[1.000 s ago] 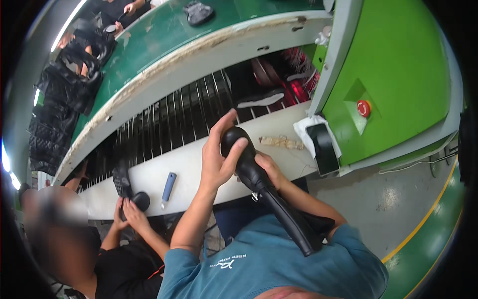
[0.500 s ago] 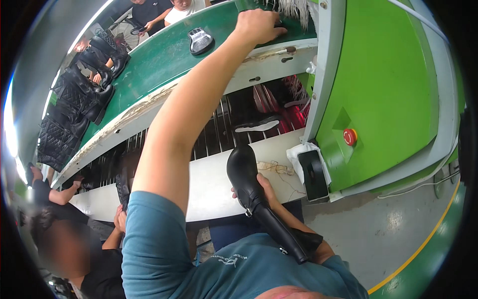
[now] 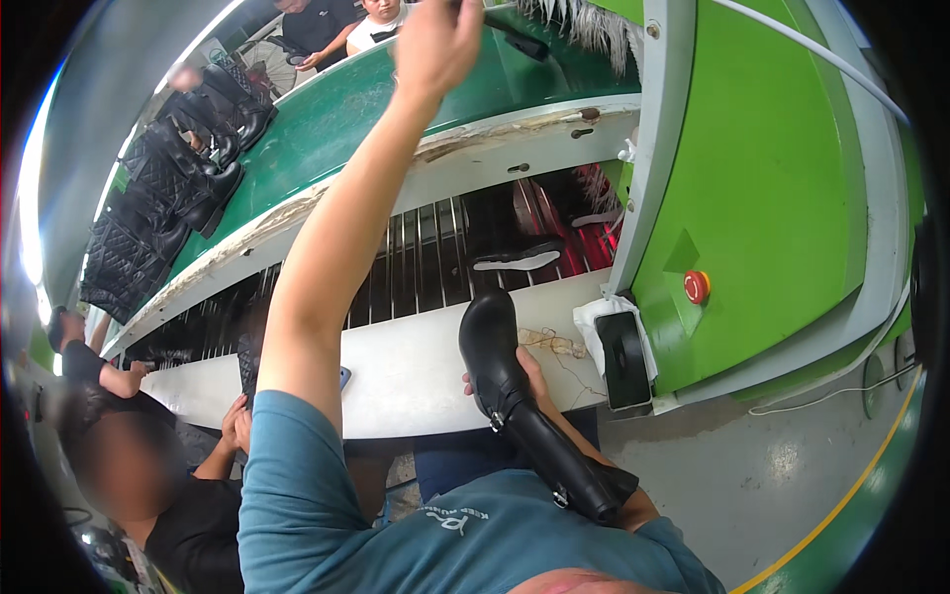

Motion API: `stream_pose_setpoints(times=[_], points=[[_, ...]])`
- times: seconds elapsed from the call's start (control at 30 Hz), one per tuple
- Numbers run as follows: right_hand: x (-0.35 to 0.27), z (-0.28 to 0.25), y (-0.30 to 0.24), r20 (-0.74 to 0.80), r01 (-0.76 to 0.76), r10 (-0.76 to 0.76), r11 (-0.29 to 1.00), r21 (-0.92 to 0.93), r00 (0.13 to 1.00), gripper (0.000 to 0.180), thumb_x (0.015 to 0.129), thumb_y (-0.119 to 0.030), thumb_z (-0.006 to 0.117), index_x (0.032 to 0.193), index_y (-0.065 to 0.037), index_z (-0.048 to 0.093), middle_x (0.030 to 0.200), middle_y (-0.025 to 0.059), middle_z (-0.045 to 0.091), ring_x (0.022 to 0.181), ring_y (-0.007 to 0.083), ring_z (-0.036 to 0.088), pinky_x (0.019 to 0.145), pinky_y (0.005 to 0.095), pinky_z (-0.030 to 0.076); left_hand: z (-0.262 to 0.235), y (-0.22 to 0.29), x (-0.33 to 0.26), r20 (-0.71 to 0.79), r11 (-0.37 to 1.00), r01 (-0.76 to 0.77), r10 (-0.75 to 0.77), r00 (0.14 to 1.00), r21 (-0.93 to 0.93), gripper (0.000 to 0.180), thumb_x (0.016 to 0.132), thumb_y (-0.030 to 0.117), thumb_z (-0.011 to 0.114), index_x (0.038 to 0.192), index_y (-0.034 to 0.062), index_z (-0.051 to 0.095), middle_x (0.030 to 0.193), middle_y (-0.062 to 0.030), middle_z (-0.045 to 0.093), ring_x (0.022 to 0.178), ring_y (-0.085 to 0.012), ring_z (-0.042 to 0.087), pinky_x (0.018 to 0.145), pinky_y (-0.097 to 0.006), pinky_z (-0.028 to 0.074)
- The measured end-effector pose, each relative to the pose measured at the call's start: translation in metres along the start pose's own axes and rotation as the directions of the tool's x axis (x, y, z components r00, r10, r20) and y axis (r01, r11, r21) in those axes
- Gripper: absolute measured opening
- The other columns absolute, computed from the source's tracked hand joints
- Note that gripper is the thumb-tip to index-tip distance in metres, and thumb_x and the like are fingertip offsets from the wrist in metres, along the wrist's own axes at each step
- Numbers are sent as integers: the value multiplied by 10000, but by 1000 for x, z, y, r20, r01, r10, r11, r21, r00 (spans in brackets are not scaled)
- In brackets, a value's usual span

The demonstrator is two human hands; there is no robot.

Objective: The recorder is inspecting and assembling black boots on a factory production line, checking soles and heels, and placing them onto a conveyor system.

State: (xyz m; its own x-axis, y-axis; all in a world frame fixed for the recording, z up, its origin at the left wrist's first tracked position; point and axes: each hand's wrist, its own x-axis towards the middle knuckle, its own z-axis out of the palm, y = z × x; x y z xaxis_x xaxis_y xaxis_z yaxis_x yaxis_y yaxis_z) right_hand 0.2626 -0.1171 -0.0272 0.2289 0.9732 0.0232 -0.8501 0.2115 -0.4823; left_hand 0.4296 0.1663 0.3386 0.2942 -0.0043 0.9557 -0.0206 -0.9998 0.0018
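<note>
My right hand [image 3: 539,381] grips a black ankle boot [image 3: 495,346] by its shaft, toe up, over the white ledge [image 3: 406,376] of the machine. The boot's tall shaft [image 3: 564,465] runs down along my forearm to my teal shirt. My left arm stretches up and away to the upper green conveyor belt [image 3: 346,109]. There my left hand [image 3: 435,45] is closed around a slim dark object [image 3: 520,42] that sticks out to the right, close to a fringe of pale bristles [image 3: 584,25].
Several black quilted boots [image 3: 168,198] ride the green belt at the left. A pale sole [image 3: 515,259] lies on the dark slatted rack. A green housing with a red button [image 3: 697,287] stands on the right. A co-worker [image 3: 148,475] sits lower left; two people [image 3: 346,25] stand beyond the belt.
My left hand left the boot's toe and rose to the upper green belt, then closed on the dark object there. The right hand has kept hold of the boot, which moved little.
</note>
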Motion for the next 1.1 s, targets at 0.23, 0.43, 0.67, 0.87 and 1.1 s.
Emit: stream_pose_setpoints(times=[0.23, 0.43, 0.67, 0.87, 1.1], points=[[5, -5, 2, -39, 13, -11, 999, 37, 999, 783, 1154, -630, 322, 1452, 44, 586, 1176, 243, 754, 1032, 307, 786, 801, 373, 639, -139, 52, -59, -311, 749, 147, -434, 846, -646, 438, 996, 99, 853, 1346, -50, 635, 1252, -134, 706, 1107, -187, 704, 949, -301, 565], [1, -13, -12, -137, -88, 117, 975, 205, 984, 917, 1069, -746, 381, 1426, 68, 609, 1162, 324, 750, 974, 420, 786, 805, 458, 644, -222, 87, -183, -103, 538, 573, -778, 620, -618, 214, 1067, 90, 757, 1205, -75, 755, 1146, -102, 790, 1030, -141, 723, 916, -285, 582], [-32, -11, -56, -96, -83, 101, 982, 172, 990, 951, 1077, -766, 315, 1421, 73, 605, 1179, 364, 730, 1026, 488, 767, 894, 524, 639, -224, 173, -357, 482, 585, 762, -602, 637, -278, 259, 1018, -25, 705, 1255, 16, 803, 1199, -155, 842, 1087, -272, 819, 927, -351, 617], [-52, -5, -62, -187, -66, 81, 994, 88, 979, 913, 1089, -737, 341, 1399, 73, 626, 1130, 342, 752, 968, 475, 777, 884, 494, 650, -215, 204, -408, 616, 264, 958, -739, 274, -110, 326, 1120, 257, 688, 1247, -34, 762, 1006, -198, 801, 946, -198, 767, 848, -345, 587], [-60, 47, -48, -320, -73, 53, 996, -51, 946, 867, 1117, -694, 360, 1376, 87, 632, 1165, 274, 770, 1042, 343, 784, 961, 426, 629, -215, 118, -319, 366, 431, 841, -762, 533, -327, 244, 1112, 152, 673, 1187, -65, 757, 1023, -132, 825, 910, -140, 758, 834, -305, 586]])
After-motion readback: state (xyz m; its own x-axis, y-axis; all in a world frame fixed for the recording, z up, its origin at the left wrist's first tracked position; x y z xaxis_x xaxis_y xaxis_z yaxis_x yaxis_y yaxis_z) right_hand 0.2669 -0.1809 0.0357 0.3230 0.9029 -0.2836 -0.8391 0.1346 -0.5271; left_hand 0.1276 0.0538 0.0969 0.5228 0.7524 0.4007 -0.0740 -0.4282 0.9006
